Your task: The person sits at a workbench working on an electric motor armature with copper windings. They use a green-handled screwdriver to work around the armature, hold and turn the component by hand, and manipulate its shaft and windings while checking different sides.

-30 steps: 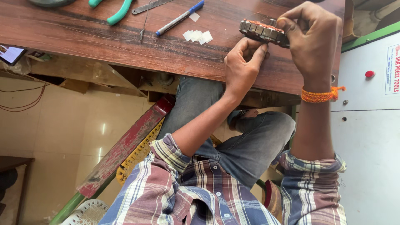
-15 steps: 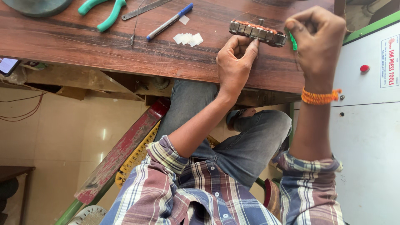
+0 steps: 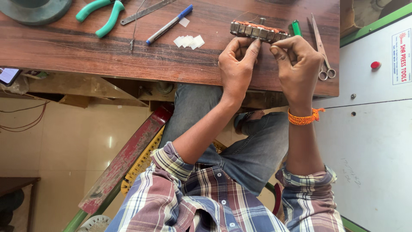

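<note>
Both hands sit upper centre now. My left hand (image 3: 237, 64) fingers the stator core (image 3: 259, 31); my right hand (image 3: 298, 64), pinched narrow, has let go of the green tool (image 3: 295, 28).

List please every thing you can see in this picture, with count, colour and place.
wound metal core: 1, grey with copper wire, table far edge, at both hands
pliers: 1, green handles, table left
pen: 1, blue and white, table middle
paper pieces: several, white, beside pen
scissors: 1, metal, table right
table: 1, dark brown wood
left hand: fingertips at core
right hand: orange wristband, fingers pinched
</note>
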A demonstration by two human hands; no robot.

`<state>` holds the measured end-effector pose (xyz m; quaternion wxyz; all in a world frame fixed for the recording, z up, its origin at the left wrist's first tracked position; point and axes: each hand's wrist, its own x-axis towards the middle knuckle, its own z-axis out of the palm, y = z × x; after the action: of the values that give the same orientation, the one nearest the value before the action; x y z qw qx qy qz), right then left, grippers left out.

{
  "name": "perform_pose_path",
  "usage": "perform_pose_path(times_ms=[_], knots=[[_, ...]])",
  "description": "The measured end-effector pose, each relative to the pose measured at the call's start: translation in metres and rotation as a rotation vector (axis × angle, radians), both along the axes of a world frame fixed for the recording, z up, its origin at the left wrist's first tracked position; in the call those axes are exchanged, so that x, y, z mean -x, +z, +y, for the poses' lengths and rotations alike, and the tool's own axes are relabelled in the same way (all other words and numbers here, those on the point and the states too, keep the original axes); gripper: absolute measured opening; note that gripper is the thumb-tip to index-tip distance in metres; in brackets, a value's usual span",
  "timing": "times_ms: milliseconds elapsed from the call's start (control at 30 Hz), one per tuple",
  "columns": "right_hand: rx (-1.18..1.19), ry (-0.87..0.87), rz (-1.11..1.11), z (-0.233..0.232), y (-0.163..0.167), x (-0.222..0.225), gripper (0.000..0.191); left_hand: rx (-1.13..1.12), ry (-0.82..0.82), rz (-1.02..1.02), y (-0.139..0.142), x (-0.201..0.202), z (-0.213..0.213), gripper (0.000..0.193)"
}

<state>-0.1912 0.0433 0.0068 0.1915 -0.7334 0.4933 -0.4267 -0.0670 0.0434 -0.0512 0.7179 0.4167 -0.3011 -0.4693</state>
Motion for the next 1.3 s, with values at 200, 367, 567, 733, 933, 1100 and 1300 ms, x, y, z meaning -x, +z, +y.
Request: perform_pose_path(times_ms=[200,367,567,733,933,1100,1300], knots=[[-0.034,-0.03,-0.113,-0.001,-0.003,0.006,0.012,-0.011,-0.006,0.06,0.002,0.0,0.002,0.012],[-0.015,-0.047,-0.041,0.004,-0.004,0.001,0.009,-0.011,0.003,0.063,0.002,0.001,0.002,0.012],[0.026,-0.04,0.003,-0.014,0.01,0.003,0.01,-0.023,0.012,0.048,0.002,0.0,0.003,0.013],[-0.051,-0.081,0.097,-0.013,0.024,0.002,0.012,-0.03,-0.009,0.113,0.003,0.001,0.003,0.012],[-0.069,-0.109,0.164,0.009,0.025,-0.009,0.011,-0.037,-0.021,0.125,0.001,0.001,0.004,0.011],[-0.011,-0.09,0.213,0.018,0.015,-0.018,0.009,-0.037,-0.031,0.172,0.001,0.002,0.002,0.012],[0.061,-0.082,0.14,-0.01,0.023,0.004,0.012,-0.046,-0.005,0.076,0.004,0.002,0.004,0.012]])
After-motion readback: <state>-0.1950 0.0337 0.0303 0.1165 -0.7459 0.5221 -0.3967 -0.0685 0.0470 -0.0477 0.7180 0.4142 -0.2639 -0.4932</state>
